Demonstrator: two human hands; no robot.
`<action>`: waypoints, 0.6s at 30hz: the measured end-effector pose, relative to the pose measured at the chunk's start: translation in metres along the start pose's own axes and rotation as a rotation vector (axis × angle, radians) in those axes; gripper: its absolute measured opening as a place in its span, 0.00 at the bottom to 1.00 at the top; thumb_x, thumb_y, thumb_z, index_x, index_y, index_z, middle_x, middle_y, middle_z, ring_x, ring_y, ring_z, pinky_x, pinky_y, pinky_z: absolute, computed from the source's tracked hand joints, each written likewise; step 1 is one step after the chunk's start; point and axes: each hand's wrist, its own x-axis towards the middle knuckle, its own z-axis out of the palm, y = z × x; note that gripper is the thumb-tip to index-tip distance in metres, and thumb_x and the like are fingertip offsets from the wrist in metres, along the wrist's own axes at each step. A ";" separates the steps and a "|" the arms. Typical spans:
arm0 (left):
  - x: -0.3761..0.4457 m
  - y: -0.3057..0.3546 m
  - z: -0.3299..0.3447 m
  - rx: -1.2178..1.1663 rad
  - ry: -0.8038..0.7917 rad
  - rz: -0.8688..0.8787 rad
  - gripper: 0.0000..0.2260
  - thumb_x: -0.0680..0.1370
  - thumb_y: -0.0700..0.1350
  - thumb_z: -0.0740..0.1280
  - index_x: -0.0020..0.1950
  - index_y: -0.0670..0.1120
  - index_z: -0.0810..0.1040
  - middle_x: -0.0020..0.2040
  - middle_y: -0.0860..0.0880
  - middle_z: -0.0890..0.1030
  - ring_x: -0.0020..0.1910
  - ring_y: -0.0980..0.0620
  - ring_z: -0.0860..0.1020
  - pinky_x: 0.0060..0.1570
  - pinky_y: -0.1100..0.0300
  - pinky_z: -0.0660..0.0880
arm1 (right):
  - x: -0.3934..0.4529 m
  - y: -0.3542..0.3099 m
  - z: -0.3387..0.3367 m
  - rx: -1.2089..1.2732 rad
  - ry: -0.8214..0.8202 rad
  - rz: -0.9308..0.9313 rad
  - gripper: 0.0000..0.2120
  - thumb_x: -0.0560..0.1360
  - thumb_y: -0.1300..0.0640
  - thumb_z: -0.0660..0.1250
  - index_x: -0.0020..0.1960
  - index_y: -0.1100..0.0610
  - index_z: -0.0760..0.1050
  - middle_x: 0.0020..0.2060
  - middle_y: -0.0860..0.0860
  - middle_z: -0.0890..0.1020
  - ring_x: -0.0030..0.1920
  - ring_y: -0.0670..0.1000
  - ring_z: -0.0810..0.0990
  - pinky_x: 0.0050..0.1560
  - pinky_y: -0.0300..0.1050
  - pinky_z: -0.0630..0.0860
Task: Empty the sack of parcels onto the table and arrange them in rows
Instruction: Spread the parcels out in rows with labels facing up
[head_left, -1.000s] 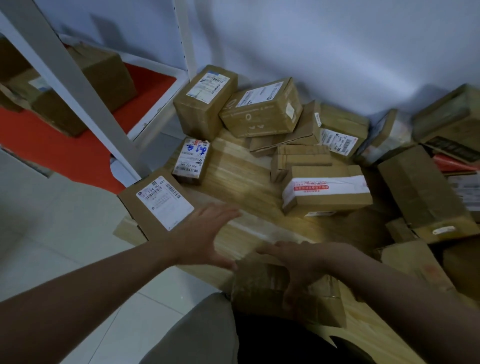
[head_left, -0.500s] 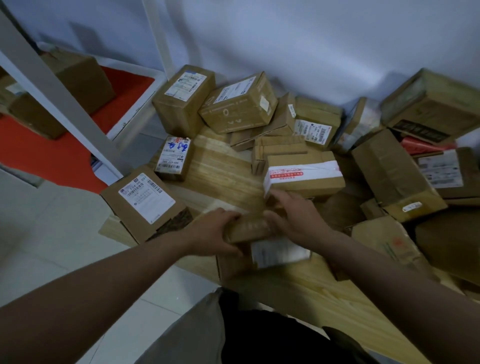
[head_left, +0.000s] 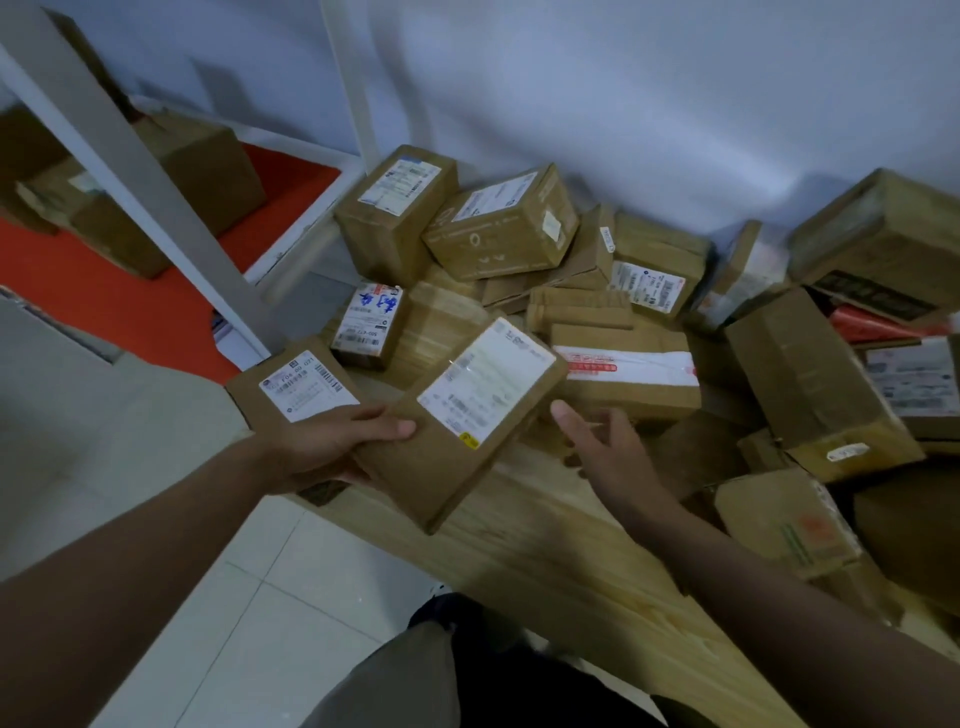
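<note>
At the table's (head_left: 545, 535) left edge, the left hand (head_left: 322, 447) holds a flat parcel (head_left: 462, 415) aloft, fingers clamped on one corner. The right hand (head_left: 608, 447) hovers beside it, fingers spread, empty. Gripped so lopsidedly, the parcel could slip floorward; the unsorted pile (head_left: 649, 322) crowds the far edge.

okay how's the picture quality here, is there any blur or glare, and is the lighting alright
Head view: dim, bluish light; soft shadows of the boxes on the wall; a small glare streak on the label of the parcel in the left hand; motion blur smears most labels and the open right hand; wide-angle distortion bends the shelf post and table edge.
</note>
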 end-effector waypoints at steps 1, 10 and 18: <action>-0.001 -0.002 0.002 -0.046 0.010 0.014 0.24 0.72 0.54 0.70 0.66 0.51 0.74 0.61 0.48 0.82 0.58 0.49 0.82 0.52 0.54 0.80 | 0.001 -0.004 0.006 -0.008 -0.106 0.037 0.38 0.68 0.29 0.66 0.68 0.54 0.70 0.56 0.49 0.80 0.52 0.50 0.82 0.50 0.49 0.81; -0.015 -0.001 0.008 0.065 0.272 0.144 0.21 0.77 0.63 0.64 0.67 0.57 0.70 0.59 0.58 0.76 0.58 0.57 0.76 0.58 0.62 0.74 | 0.033 -0.053 0.071 0.248 -0.338 0.159 0.34 0.71 0.42 0.73 0.73 0.46 0.65 0.57 0.48 0.81 0.56 0.53 0.81 0.56 0.57 0.80; -0.005 -0.037 -0.113 1.626 0.375 0.319 0.62 0.57 0.74 0.73 0.80 0.58 0.42 0.81 0.51 0.43 0.80 0.47 0.42 0.78 0.46 0.46 | 0.090 -0.078 0.105 0.129 -0.182 0.161 0.30 0.79 0.42 0.64 0.77 0.49 0.61 0.68 0.48 0.74 0.65 0.55 0.75 0.67 0.55 0.71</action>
